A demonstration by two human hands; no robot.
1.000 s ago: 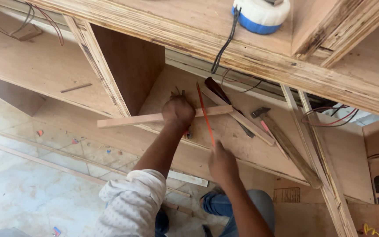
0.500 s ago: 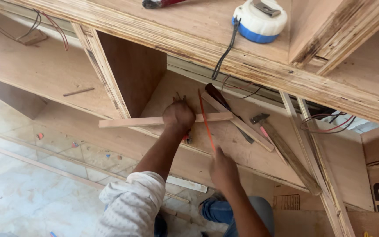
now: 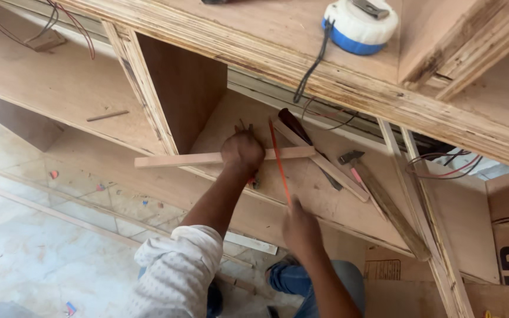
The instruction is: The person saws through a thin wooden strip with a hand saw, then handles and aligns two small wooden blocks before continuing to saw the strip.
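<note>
My left hand (image 3: pixel 243 150) pins the wood strip (image 3: pixel 178 159) across the plywood shelf's (image 3: pixel 319 194) front edge; my right hand (image 3: pixel 301 227) grips the hacksaw blade (image 3: pixel 279 162); cut barely begun.

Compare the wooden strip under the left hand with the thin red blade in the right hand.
The wooden strip is pale, bare wood; the red blade is red and far thinner. The strip lies nearly level across the plywood shelf, pressed down by the left hand; the blade runs steeply up from the right hand and crosses the strip. The strip is the longer of the two. Both are long, straight and narrow.
</note>
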